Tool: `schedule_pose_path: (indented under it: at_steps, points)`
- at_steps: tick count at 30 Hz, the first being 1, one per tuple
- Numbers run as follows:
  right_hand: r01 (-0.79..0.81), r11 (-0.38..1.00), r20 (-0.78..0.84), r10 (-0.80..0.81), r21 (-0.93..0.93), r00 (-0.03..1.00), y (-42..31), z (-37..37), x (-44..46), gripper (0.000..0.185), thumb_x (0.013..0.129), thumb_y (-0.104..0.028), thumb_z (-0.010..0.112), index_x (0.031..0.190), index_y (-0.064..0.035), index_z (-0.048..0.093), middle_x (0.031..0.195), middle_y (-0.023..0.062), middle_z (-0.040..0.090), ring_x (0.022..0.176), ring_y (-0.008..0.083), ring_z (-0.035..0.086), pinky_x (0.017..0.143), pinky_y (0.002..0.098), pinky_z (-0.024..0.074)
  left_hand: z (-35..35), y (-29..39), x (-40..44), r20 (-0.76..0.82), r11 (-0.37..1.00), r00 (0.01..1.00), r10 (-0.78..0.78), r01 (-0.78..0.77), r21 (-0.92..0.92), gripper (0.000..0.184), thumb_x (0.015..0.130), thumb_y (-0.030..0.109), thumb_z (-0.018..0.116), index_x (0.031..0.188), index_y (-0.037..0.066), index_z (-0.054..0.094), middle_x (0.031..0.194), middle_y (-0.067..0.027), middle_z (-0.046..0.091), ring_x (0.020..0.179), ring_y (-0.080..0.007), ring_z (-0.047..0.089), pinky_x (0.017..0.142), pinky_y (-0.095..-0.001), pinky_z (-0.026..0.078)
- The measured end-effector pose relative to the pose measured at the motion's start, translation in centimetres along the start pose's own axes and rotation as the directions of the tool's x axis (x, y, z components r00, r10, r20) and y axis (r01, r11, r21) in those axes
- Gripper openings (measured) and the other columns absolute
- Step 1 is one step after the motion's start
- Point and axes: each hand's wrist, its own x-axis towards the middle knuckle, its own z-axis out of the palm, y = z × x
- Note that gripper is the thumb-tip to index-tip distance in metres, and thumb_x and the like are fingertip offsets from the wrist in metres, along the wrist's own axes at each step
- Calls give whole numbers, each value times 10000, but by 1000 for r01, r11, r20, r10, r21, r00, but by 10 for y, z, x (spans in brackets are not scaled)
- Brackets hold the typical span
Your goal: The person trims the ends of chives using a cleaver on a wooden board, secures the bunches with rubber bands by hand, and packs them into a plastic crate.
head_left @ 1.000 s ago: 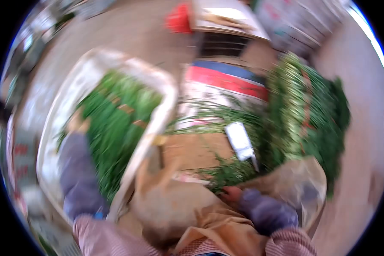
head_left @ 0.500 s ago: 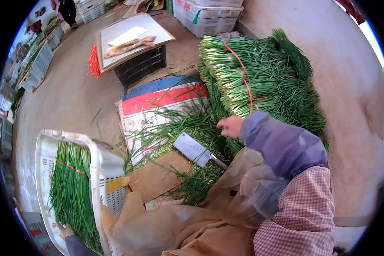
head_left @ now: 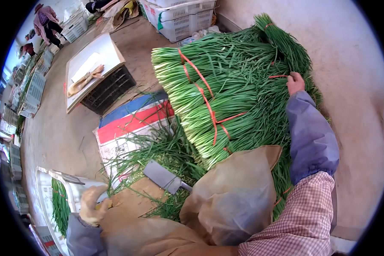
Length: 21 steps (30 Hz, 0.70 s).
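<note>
My right hand is at the right side of a big pile of green stalks, fingers closed at a thin red band; what they grip is too small to make out. Red bands tie the bundles, with pale ends facing left. My left hand, apparently gloved, hovers beside the white crate with fingers apart and nothing in it. Inside that crate lie green bundles. Between my hands a cleaver rests on loose trimmings.
A board with a glove on it tops a black crate. Near it lies a striped sack. White crates stand at the back. Another person is at the far left. A brown apron covers my lap.
The view has swung right. My right hand has moved from beside the cleaver to the far side of the pile. My left hand has come up out of the crate and into view.
</note>
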Motion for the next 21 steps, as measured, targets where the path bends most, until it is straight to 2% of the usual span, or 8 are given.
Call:
schedule_pose_path:
  at_steps: [4, 5, 8, 9, 12, 14, 18, 21]
  points:
    - [-134, 979, -137, 113, -153, 984, 34, 0, 55, 454, 858, -165, 658, 1267, -7, 543, 1033, 159, 673, 885, 232, 645, 807, 338, 513, 43, 19, 42, 128, 998, 991, 40, -33, -56, 366, 718, 43, 714, 1079, 9, 660, 937, -171, 684, 858, -346, 657, 785, -424, 519]
    - [-211, 965, -75, 202, -156, 977, 29, -2, 62, 615, 836, -241, 690, 1362, -30, 453, 1157, 210, 627, 1064, 306, 604, 932, 375, 468, 50, 21, 48, 171, 996, 985, 15, 0, -84, 390, 726, 61, 720, 1106, 7, 655, 977, -184, 685, 880, -358, 658, 796, -428, 524]
    - [-222, 918, -158, 179, -328, 971, 17, 10, 74, 750, 814, -305, 716, 1425, -46, 366, 1298, 276, 520, 1195, 375, 522, 1013, 415, 414, 64, 30, 63, 366, 955, 906, -210, 271, -123, 426, 803, 101, 689, 1213, 10, 614, 1074, -177, 681, 1014, -305, 653, 902, -367, 494]
    - [-252, 926, -111, 230, -281, 967, 23, 15, 83, 900, 793, -367, 740, 1485, -75, 245, 1412, 315, 377, 1269, 435, 435, 1068, 456, 356, 69, 34, 68, 391, 930, 882, -262, 338, -141, 431, 812, 110, 689, 1223, 7, 609, 1083, -172, 681, 1016, -292, 653, 903, -362, 494]
    - [-313, 863, -129, 285, -396, 950, 40, 28, 106, 942, 830, -413, 703, 1519, -122, 130, 1492, 268, 274, 1277, 437, 433, 1044, 496, 380, 82, 39, 76, 461, 846, 798, -389, 507, -164, 439, 833, 120, 682, 1242, -12, 592, 1095, -165, 679, 1022, -256, 653, 906, -349, 499]
    - [-395, 850, -151, 366, -348, 919, 54, 30, 122, 1025, 794, -452, 733, 1530, -141, 91, 1468, 328, 261, 1254, 461, 443, 1043, 504, 378, 98, 28, 69, 494, 801, 751, -439, 576, -164, 437, 839, 102, 670, 1243, -38, 581, 1087, -174, 675, 1026, -238, 652, 908, -342, 509]
    - [-329, 853, -165, 286, -404, 944, 147, 55, 166, 891, 802, -432, 728, 1475, -87, 257, 1370, 285, 441, 1217, 408, 506, 1027, 448, 399, 131, 20, 63, 567, 653, 673, -475, 701, -286, 473, 846, 174, 699, 1237, -61, 572, 1106, -167, 660, 1046, -230, 633, 906, -321, 507]
    - [-214, 898, -26, 222, -384, 975, 101, 47, 150, 606, 845, -387, 682, 1291, -20, 496, 1167, 256, 599, 1113, 381, 578, 949, 422, 438, 155, 8, 57, 617, 697, 702, -356, 639, -325, 539, 858, 272, 736, 1256, -47, 560, 1130, -151, 649, 1041, -199, 621, 876, -318, 516]
